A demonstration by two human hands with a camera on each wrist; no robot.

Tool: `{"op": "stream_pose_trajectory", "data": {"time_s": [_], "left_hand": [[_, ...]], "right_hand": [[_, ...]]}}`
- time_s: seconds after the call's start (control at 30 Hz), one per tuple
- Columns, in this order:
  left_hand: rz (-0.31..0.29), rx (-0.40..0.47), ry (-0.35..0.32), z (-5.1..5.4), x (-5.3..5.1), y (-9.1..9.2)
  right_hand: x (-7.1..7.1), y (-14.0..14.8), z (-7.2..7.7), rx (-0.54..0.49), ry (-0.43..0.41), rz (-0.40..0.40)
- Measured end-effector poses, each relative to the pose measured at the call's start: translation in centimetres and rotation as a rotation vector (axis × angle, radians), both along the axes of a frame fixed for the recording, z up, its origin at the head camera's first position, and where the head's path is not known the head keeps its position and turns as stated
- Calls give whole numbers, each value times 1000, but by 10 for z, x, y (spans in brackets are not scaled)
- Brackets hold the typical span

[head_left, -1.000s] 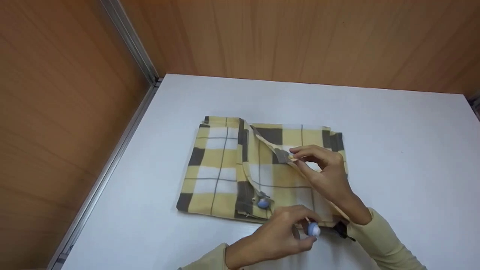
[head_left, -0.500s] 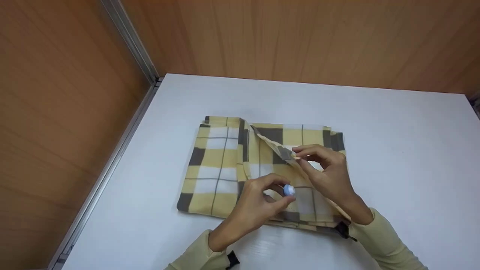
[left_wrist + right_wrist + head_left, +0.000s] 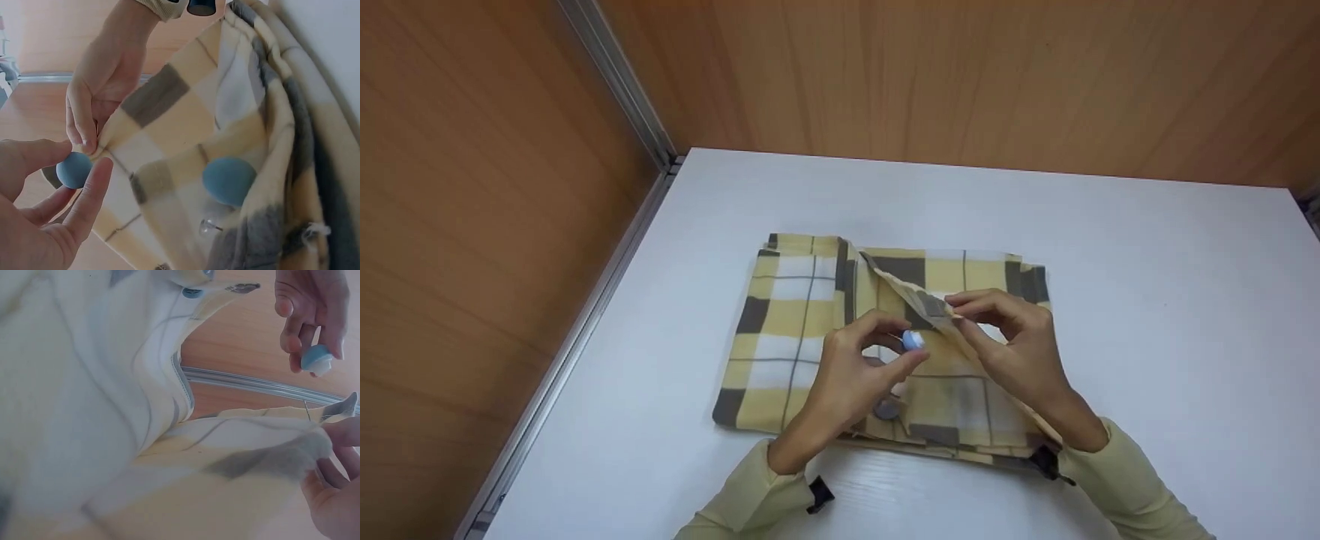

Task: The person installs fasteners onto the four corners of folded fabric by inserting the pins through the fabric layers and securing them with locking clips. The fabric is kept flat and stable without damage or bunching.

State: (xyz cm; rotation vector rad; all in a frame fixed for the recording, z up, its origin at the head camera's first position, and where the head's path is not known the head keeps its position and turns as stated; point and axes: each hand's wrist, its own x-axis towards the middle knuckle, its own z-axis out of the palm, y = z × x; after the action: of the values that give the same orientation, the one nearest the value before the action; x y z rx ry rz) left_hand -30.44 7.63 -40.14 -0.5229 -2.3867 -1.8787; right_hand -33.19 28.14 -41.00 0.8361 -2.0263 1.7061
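Observation:
My left hand (image 3: pixel 844 375) pinches a small blue domed fastener cap (image 3: pixel 913 340) between thumb and fingers; its white underside shows in the right wrist view. My right hand (image 3: pixel 1024 341) pinches a lifted corner of the yellow, white and grey checked cloth (image 3: pixel 780 352). A thin pin (image 3: pixel 307 410) stands up through that corner in the right wrist view. Cap and pin are close but apart there. On the cloth's near edge sits a second blue cap (image 3: pixel 229 180), with a clear-headed pin (image 3: pixel 211 226) beside it in the left wrist view.
The folded cloth lies on a white table (image 3: pixel 1170 300). Wood-grain panels (image 3: pixel 945 82) stand behind and to the left, with a metal rail (image 3: pixel 577 337) along the left edge. A black strap (image 3: pixel 819 495) hangs at the left sleeve.
My left hand has moved up and leftward over the cloth, carrying the blue cap from the near edge toward the lifted corner. My right hand has barely moved and keeps its pinch.

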Motion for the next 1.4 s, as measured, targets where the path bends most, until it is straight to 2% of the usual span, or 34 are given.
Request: {"op": "stream_pose_trajectory", "data": {"time_s": [0.17,0.4,0.57,0.77,1.03,1.17,1.4], "left_hand": [[11,28,-7,-5,-8,0],[-8,1,-8,-10,-13,4],[-12,-22,13,-13,-15,6],[-3,-3,13,-13,-17,7],[-4,14,-25,-12,-16,10],[-1,32,-42,-6,-15,11],[-11,91,-56,20,-3,10]], "right_hand": [[0,-1,0,-4,-13,1],[1,-2,0,-5,-29,9],[1,-2,0,-8,-31,19],[1,-3,1,-5,-29,23],[2,-3,1,7,-2,26],[2,-4,2,9,24,35],[4,-5,2,16,17,35]]}}
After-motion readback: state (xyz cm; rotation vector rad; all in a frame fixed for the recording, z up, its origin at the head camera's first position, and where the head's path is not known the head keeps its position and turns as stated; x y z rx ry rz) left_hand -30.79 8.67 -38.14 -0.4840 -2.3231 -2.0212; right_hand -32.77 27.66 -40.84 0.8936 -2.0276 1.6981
